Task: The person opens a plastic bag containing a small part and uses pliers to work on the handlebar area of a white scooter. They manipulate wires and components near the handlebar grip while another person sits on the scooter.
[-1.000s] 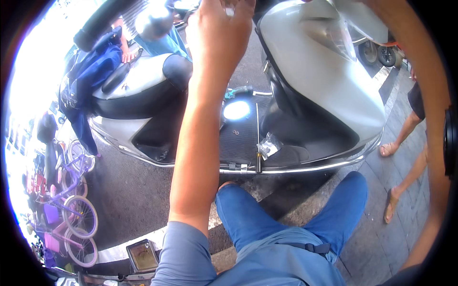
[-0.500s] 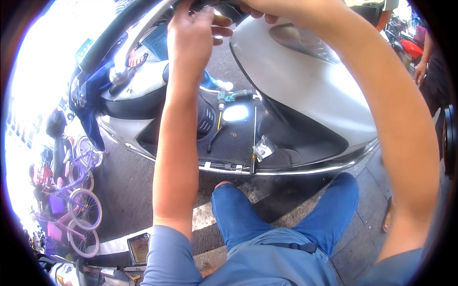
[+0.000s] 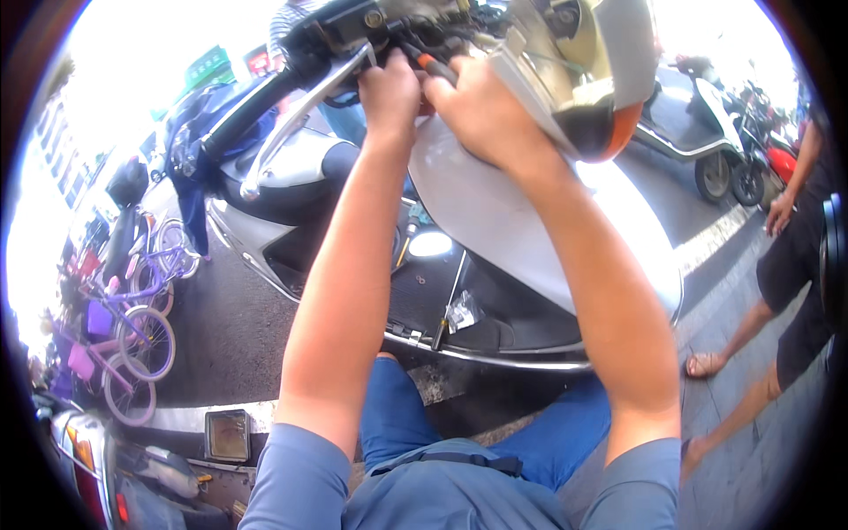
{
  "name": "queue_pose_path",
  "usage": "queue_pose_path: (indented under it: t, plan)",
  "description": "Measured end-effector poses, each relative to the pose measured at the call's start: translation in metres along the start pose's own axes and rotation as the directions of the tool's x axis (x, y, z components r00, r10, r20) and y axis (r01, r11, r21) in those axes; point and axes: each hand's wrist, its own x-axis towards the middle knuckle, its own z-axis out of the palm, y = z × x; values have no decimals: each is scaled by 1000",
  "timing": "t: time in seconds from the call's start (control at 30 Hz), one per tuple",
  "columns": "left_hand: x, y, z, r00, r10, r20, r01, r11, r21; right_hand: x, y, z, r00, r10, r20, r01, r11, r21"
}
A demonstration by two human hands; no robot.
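Both of my hands are up at the scooter's handlebar, where the wiring and housing lie exposed. In my right hand is a tool with an orange-and-black handle; its working end is hidden among the dark parts. My left hand is closed beside it, under the handlebar, and what its fingers hold is hidden. A silver brake lever and a black handlebar grip stretch left of it. Right of my hands hangs a loosened pale cover with an orange lamp.
On the footboard lie a long screwdriver, a small plastic bag, a bright oval and a partly hidden drill. Purple bicycles stand left. A person stands right. Another parked scooter is behind.
The view has tilted up, bringing the handlebar and loosened cover into sight. My hands have come close together, and the orange-and-black tool now shows at my right hand.
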Motion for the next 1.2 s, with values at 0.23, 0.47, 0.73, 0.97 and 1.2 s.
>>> queue_pose_path:
  t: [0.23,0.47,0.73,0.97,1.2]
  plan:
    - [43,-31,18,951,171,-257,-120,972,200,-13,14,2,999,24,-27,-23,999,42]
    - [55,-41,19,951,188,-246,-108,946,304,-20,19,-8,995,-72,-73,69,997,-44]
    - [47,-32,30,911,96,-400,-100,995,10,-14,15,-6,984,122,126,-149,962,231]
    - [20,-11,21,971,6,-240,-73,959,-274,-12,4,-19,989,120,82,-130,984,121]
    - [10,-7,13,987,-26,-158,-13,970,-245,-10,12,-12,1000,-3,-29,5,998,67]
